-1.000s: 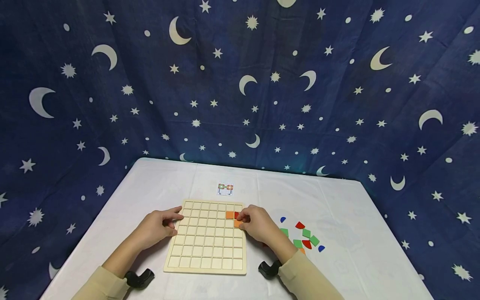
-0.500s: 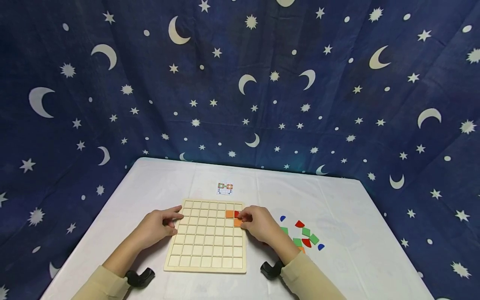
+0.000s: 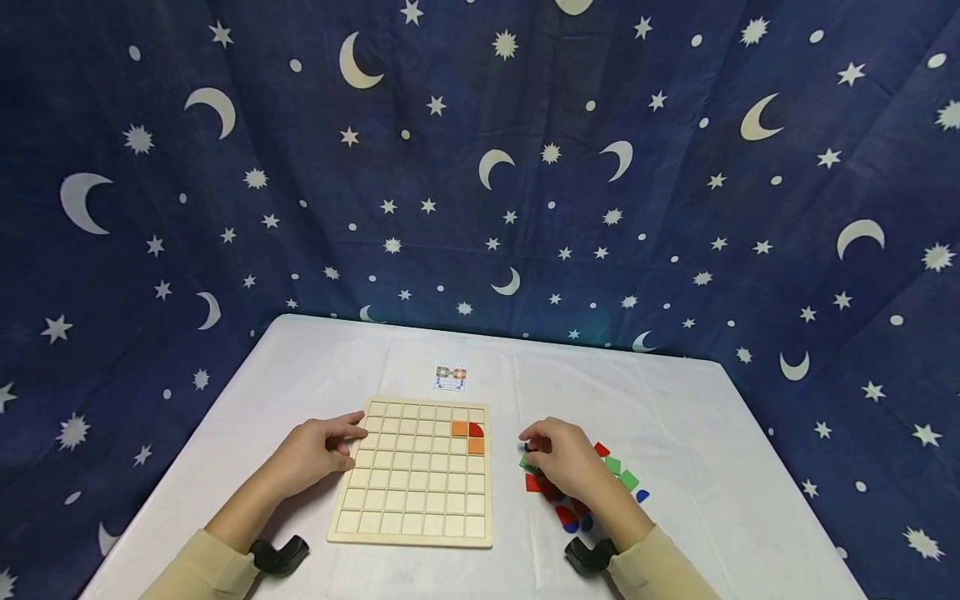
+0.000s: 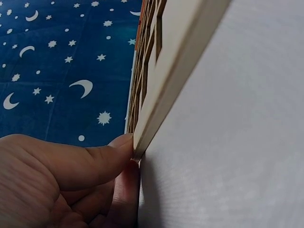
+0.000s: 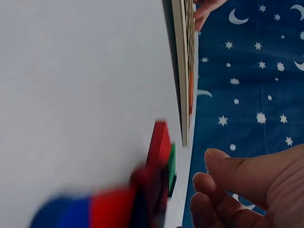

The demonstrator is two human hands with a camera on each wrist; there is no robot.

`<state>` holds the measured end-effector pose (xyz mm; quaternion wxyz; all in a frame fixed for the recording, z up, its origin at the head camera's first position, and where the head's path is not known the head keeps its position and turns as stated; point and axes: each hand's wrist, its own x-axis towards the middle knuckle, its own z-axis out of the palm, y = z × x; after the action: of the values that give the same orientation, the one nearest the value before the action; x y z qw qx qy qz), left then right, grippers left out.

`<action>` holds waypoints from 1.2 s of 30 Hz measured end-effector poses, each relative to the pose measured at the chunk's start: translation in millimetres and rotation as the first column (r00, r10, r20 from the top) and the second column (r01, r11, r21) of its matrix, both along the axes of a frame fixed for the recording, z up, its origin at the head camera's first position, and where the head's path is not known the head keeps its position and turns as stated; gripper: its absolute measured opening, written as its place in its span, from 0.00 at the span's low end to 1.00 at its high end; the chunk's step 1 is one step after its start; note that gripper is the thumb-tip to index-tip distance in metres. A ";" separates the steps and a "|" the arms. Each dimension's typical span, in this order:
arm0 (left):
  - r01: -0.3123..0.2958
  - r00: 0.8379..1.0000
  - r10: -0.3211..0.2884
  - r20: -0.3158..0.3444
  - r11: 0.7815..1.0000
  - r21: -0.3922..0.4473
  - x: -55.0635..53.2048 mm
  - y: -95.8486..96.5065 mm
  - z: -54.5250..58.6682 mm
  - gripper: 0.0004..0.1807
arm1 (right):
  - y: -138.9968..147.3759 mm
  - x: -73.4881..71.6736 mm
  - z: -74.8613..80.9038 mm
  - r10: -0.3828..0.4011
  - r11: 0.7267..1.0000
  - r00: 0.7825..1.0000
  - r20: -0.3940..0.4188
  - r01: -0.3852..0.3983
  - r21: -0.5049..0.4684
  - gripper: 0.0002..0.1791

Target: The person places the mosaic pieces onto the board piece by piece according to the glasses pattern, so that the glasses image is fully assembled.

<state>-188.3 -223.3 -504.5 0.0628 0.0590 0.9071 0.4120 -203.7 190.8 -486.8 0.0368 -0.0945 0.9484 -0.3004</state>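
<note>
My left hand (image 3: 318,446) rests at the left edge of a pale wooden grid board (image 3: 408,483), thumb and fingertips spread along it. In the left wrist view, the thumb tip touches the board's rim (image 4: 166,90). On the board's right side sit an orange square (image 3: 460,428), a red quarter-round tile (image 3: 476,430) and another orange square (image 3: 476,447). My right hand (image 3: 566,458) is over the loose tiles at the right, fingers bent and a gap showing between thumb and fingertips. It partly hides the pile; a red tile (image 5: 159,147) and a green one (image 5: 171,164) show beside it.
A small printed pattern card (image 3: 451,377) lies behind the board. Around the right forearm are green squares (image 3: 628,479), red quarter-rounds (image 3: 602,449) and blue half-rounds (image 3: 642,495) on the white tablecloth (image 3: 712,467). A dark blue curtain (image 3: 420,275) hangs behind.
My right hand has let go of the red quarter-round tile, which lies in its cell, and moved right over the loose tiles. The left hand has stayed at the board's edge.
</note>
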 end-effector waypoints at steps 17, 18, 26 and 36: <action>-0.009 1.000 0.009 0.016 1.000 0.018 0.2 0.8 0.9 0.26 | 89.2 13.4 2.1 -0.172 0.978 0.985 -0.001 0.171 0.123 0.16; -0.009 1.000 0.009 0.014 1.000 0.017 0.2 0.8 0.8 0.26 | 92.2 12.5 1.4 -0.177 0.976 0.984 -0.003 0.176 0.131 0.16; -0.003 1.000 0.003 0.015 1.000 0.024 0.3 0.0 1.2 0.26 | 103.2 2.1 -5.3 -0.202 0.964 0.979 -0.014 0.202 0.175 0.16; -0.001 1.000 0.001 0.015 1.000 0.030 -0.6 -1.1 0.1 0.26 | 100.4 -10.5 -10.7 -0.192 0.964 0.981 0.013 0.186 0.190 0.14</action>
<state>-188.9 -224.4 -504.3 0.0685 0.0564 0.9004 0.4259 -214.2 291.1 -497.5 0.0316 0.0052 0.9764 -0.2134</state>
